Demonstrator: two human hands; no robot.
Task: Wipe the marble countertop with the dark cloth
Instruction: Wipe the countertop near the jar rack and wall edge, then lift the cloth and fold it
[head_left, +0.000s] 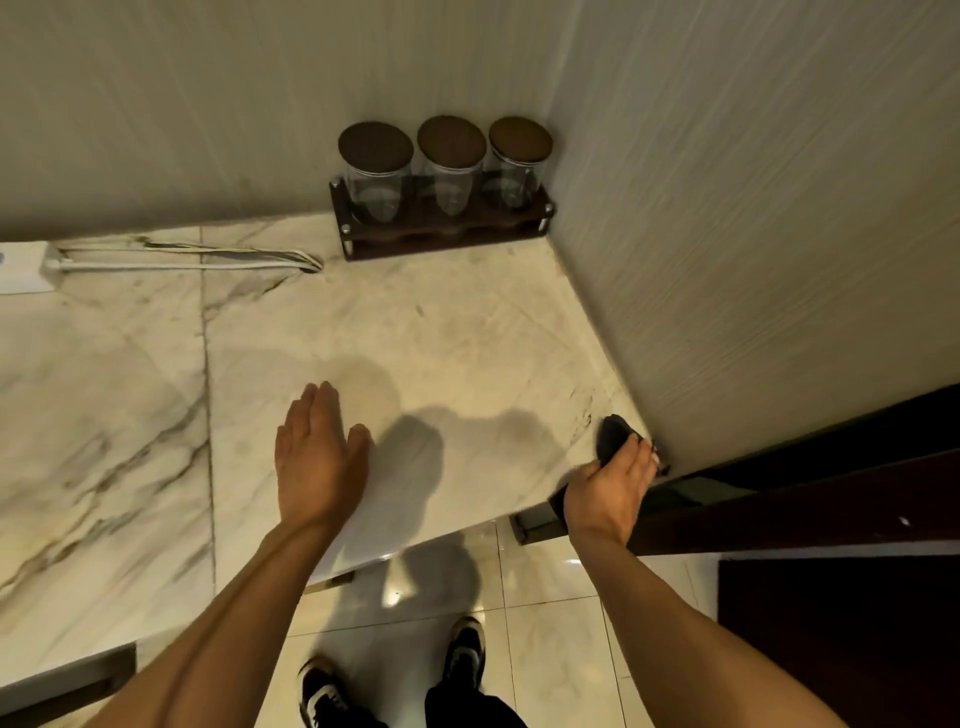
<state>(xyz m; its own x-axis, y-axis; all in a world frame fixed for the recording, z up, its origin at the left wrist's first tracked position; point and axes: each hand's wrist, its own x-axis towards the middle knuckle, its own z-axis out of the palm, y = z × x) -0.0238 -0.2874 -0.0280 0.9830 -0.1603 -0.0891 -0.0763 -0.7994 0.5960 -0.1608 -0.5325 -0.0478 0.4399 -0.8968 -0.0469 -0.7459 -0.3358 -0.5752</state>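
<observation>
Veined marble worktop (415, 332): left hand (317, 457) flat, empty; right hand (615, 480) grips crumpled dark cloth (613, 434) at right edge.

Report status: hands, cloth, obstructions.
Left hand flat, empty. Right hand gripping cloth at counter's right corner. Jars, cable at back.

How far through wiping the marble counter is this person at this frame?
Done: nothing can be confirmed; the marble countertop shows no clear wiped streak or wet patch. In hand: the right hand grips the dark cloth at the counter's right edge by the wall, while the left hand lies open and flat. Left: apparently the whole surface, including around the jar rack and cables.
</observation>
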